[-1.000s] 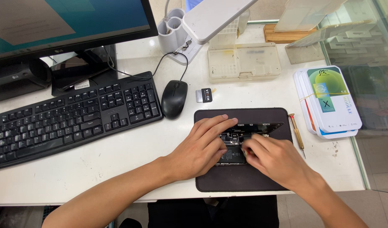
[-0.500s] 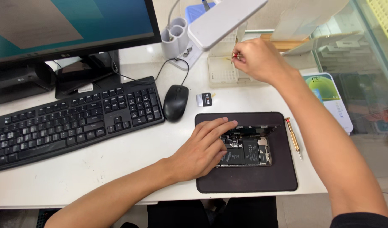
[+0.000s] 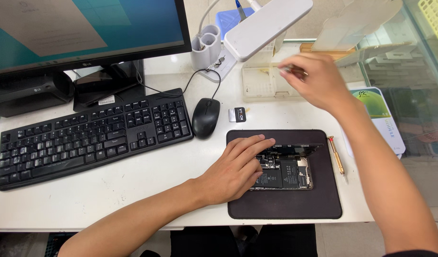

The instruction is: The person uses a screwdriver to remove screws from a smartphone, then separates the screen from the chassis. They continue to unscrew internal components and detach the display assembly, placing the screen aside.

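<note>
Right hand [image 3: 316, 81] had drifted nearer from far tray [image 3: 264, 85], fingers pinched on something small, blurred. Left hand [image 3: 238, 169] lay flat, fingers spread, on opened phone [image 3: 288, 171], mid dark mat [image 3: 285, 204]. Screwdriver [image 3: 336, 157] at mat's right edge; bare desk left.

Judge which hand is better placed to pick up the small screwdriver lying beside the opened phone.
Probably the right. The right hand is free above the clear parts tray, on the same side as the screwdriver. The left hand rests on the opened phone, steadying it.
</note>
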